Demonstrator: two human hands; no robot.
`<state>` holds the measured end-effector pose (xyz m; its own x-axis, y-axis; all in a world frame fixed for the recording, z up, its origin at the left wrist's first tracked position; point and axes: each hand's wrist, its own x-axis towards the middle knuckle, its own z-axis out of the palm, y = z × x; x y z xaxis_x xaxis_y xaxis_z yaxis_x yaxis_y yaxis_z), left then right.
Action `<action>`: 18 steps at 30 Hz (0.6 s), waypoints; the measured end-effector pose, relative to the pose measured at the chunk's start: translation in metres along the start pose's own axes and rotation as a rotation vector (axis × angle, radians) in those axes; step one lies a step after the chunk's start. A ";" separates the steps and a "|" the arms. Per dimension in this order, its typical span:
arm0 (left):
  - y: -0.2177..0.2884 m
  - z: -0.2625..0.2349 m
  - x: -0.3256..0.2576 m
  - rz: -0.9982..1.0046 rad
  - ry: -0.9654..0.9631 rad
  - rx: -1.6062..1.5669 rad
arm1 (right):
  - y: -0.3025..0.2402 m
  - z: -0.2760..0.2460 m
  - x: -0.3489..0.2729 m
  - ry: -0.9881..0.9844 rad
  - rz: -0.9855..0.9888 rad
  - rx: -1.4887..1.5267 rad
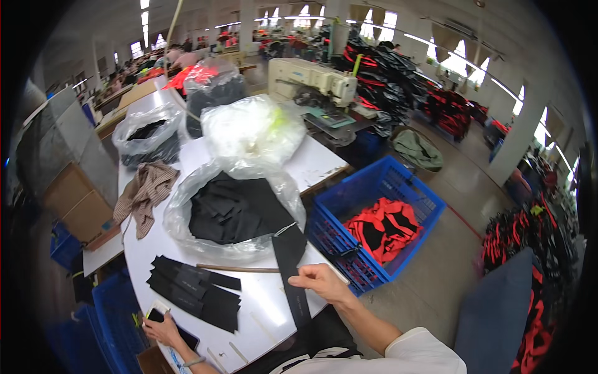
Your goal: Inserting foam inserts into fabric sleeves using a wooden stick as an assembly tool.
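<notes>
My left hand (pixel 163 330) is at the table's near left edge, its fingers closed around a flat dark slab with a pale end, which looks like a phone (pixel 189 338). My right hand (pixel 324 280) is curled, thumb and fingers together, beside a long black fabric strip (pixel 294 299); whether anything is pinched in it is hidden. That strip runs down from a clear plastic bag (pixel 177 215) of black cloth pieces (pixel 230 209), with a white cord across its upper part. Between my hands a fanned stack of black fabric strips (pixel 193 292) lies flat.
A brown stick (pixel 237 269) lies on the white table (pixel 261 318). Right of it stands a blue crate (pixel 386 274) with red and black cloth. Farther back are a brown checked cloth (pixel 146 193), more plastic bags (pixel 252 128) and a sewing machine (pixel 311 78). Garment piles (pixel 529 249) rise at right.
</notes>
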<state>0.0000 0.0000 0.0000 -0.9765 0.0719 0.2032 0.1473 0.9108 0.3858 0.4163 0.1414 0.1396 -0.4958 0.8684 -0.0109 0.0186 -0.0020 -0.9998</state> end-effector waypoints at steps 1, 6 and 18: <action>0.001 -0.003 0.007 0.004 0.025 0.032 | 0.000 0.007 0.001 0.002 0.018 0.004; 0.021 -0.043 -0.044 -0.057 0.012 0.167 | 0.005 -0.009 -0.020 0.007 -0.002 0.016; 0.166 -0.137 -0.236 0.152 -1.875 -1.260 | -0.025 -0.007 0.020 0.061 0.014 -0.194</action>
<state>0.2766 0.0786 0.1396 0.1567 0.9596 -0.2338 -0.5339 0.2814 0.7973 0.4123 0.1623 0.1648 -0.4412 0.8972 -0.0177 0.1951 0.0766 -0.9778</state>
